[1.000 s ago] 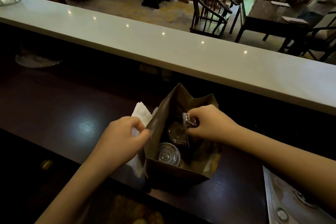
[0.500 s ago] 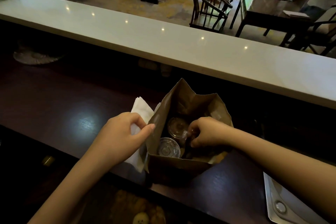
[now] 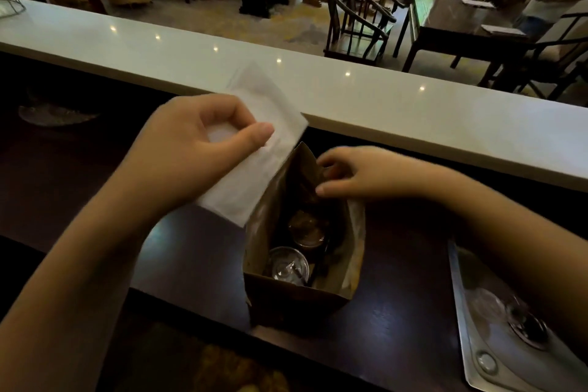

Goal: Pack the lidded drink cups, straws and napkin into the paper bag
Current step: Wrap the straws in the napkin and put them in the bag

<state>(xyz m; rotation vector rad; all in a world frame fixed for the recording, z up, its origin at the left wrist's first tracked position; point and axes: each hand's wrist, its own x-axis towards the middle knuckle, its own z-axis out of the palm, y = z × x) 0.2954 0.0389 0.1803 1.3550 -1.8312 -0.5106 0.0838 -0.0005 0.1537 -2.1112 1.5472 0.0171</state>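
A brown paper bag (image 3: 292, 305) stands open on the dark counter. Inside it sit two lidded drink cups, a clear one (image 3: 287, 265) near me and a darker one (image 3: 306, 226) behind it. My left hand (image 3: 197, 149) is raised above and left of the bag, pinching a white napkin (image 3: 254, 169) that hangs beside the bag's left wall. My right hand (image 3: 359, 173) rests at the bag's far rim, fingers curled on the paper edge. No straws can be made out in the bag.
A raised white countertop ledge (image 3: 413, 118) runs behind the bag. A steel sink (image 3: 509, 328) lies at the right. A glass dish (image 3: 54, 113) sits far left on the dark counter (image 3: 191, 248). Chairs and tables stand beyond the ledge.
My left hand has lifted the napkin off the counter and up beside the bag. My right hand has come out of the bag's inside and moved to its far rim.
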